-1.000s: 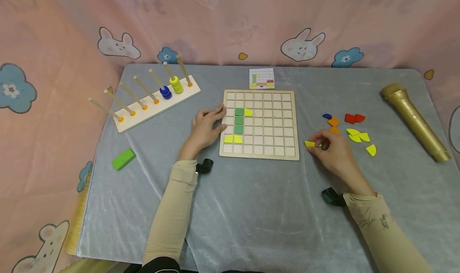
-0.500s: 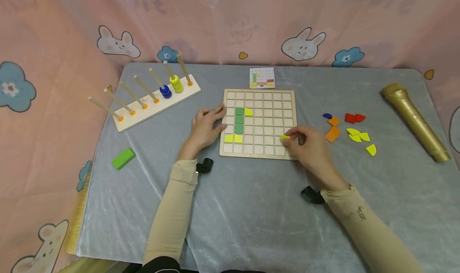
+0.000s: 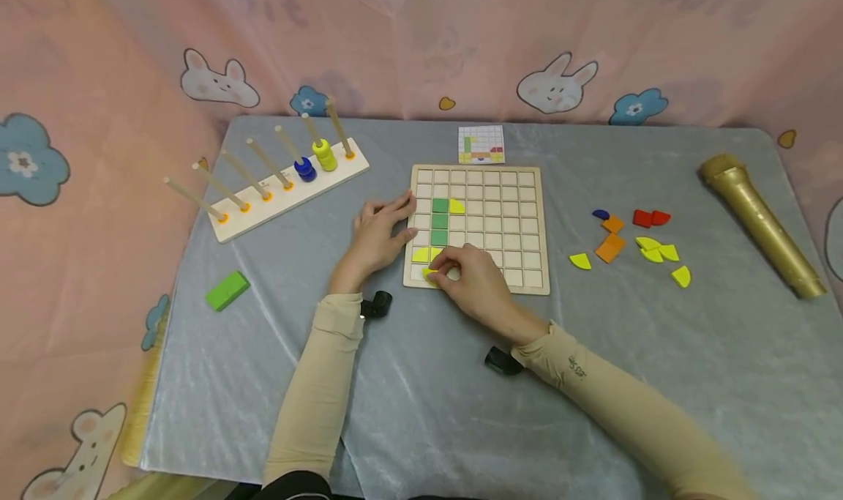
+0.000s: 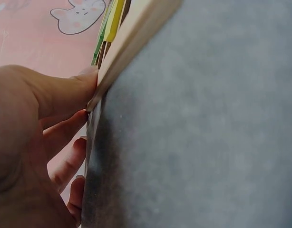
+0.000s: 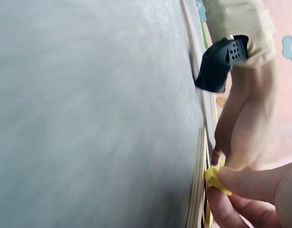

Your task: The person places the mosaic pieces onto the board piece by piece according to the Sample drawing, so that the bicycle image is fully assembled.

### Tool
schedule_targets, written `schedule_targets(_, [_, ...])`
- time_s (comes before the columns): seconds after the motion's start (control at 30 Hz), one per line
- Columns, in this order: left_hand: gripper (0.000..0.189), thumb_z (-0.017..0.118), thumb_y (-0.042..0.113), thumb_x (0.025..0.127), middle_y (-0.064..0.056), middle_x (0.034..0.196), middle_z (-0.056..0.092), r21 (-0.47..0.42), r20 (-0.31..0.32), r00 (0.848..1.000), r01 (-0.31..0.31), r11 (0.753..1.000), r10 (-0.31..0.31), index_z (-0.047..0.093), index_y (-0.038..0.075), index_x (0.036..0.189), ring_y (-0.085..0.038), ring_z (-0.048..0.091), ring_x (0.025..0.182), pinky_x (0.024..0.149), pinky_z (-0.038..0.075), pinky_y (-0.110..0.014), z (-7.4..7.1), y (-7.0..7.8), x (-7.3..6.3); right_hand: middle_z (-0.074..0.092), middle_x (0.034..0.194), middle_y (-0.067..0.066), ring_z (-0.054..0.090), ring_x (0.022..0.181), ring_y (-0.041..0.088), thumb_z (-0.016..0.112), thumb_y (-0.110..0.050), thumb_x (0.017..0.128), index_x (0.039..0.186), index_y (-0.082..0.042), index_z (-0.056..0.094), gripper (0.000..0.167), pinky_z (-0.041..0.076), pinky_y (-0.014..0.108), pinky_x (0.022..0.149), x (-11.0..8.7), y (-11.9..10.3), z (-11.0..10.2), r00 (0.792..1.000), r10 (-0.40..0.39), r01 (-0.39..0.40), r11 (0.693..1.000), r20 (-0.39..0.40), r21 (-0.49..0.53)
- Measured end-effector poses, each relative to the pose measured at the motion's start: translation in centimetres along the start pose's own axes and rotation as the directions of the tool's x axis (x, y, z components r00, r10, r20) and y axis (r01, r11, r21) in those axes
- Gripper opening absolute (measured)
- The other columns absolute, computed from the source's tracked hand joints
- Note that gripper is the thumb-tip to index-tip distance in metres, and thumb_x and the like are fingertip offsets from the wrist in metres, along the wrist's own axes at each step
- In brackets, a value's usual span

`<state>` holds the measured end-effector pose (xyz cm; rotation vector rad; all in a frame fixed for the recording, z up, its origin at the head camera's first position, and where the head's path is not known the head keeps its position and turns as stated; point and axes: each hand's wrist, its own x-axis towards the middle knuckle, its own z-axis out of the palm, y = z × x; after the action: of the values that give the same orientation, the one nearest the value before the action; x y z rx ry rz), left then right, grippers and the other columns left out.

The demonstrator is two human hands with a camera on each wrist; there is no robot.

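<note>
In the head view a square wooden grid board [image 3: 544, 229] lies on the table. My left hand [image 3: 374, 238] rests at its left edge, thumb and fingers touching the rim; the left wrist view shows the thumb [image 4: 70, 90] against the wooden edge. My right hand [image 3: 479, 284] pinches a yellow quarter-circle piece [image 3: 429, 275] between thumb and fingertips, over the lower left cells. In the right wrist view this yellow piece [image 5: 216, 179] is tilted close to the board. Green square tiles [image 3: 439, 222] stand in a column, with a yellow quarter-circle tile [image 3: 456, 206] beside the top one.
Loose yellow pieces [image 3: 669, 252], red pieces [image 3: 642, 218], orange pieces [image 3: 610, 247] and a blue piece [image 3: 600, 214] lie at right, near a gold microphone [image 3: 757, 222]. A pattern card [image 3: 481, 144] sits behind the board. A peg stand [image 3: 290, 192] and green block [image 3: 227, 290] are at left.
My right hand has moved left from beside the loose pieces to the board's lower left, carrying a yellow quarter-circle piece. Another yellow piece now shows where it was. The left hand has stayed still.
</note>
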<state>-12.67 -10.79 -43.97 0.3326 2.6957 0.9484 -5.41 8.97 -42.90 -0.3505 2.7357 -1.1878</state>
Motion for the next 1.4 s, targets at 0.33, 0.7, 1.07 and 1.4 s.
schedule_targets(0.33, [0.059,0.065,0.026,0.106,0.009,0.174,0.031,0.006,-0.002,1.0,-0.018,1.0,0.018,0.045,0.02,0.161,-0.033,0.031,0.151,0.115,0.024,-0.056,0.0,0.1,0.2,0.064,0.099,0.007,0.05,0.096,0.026,0.088,-0.016,0.087,0.091,-0.012,0.079,0.011,0.046,0.038,0.068,1.6,-1.0,1.1,0.999,0.018,-0.021,0.997,-0.04,-0.076])
schedule_targets(0.7, [0.059,0.065,0.026,0.106,0.01,0.174,0.031,0.014,-0.008,1.0,-0.011,1.0,0.011,0.045,0.019,0.161,-0.033,0.032,0.151,0.116,0.024,-0.056,0.0,0.0,0.1,0.054,0.1,0.01,0.045,0.096,0.029,0.089,-0.019,0.088,0.092,-0.011,0.064,0.026,0.04,0.037,0.068,1.9,-0.9,1.6,0.997,0.04,-0.044,0.997,-0.061,-0.07])
schedule_targets(1.07, [0.059,0.064,0.026,0.107,0.009,0.175,0.029,-0.003,0.001,1.0,-0.005,1.0,0.005,0.044,0.02,0.162,-0.032,0.03,0.151,0.117,0.022,-0.055,0.3,-0.1,-0.1,0.056,0.095,0.012,0.045,0.095,0.028,0.088,-0.029,0.088,0.097,-0.007,0.069,0.03,0.038,0.038,0.08,0.0,2.5,-2.5,0.985,0.133,-0.134,0.991,-0.113,-0.004])
schedule_targets(1.4, [0.059,0.064,0.026,0.107,0.01,0.175,0.029,-0.008,-0.001,1.0,-0.002,1.0,0.002,0.044,0.02,0.162,-0.032,0.03,0.151,0.114,0.022,-0.054,0.3,-0.1,0.0,0.065,0.096,0.014,0.048,0.077,0.022,0.082,-0.019,0.094,0.113,-0.001,0.072,0.028,0.037,0.029,0.068,-1.5,5.9,-7.7,0.964,0.197,-0.19,0.98,-0.178,0.057])
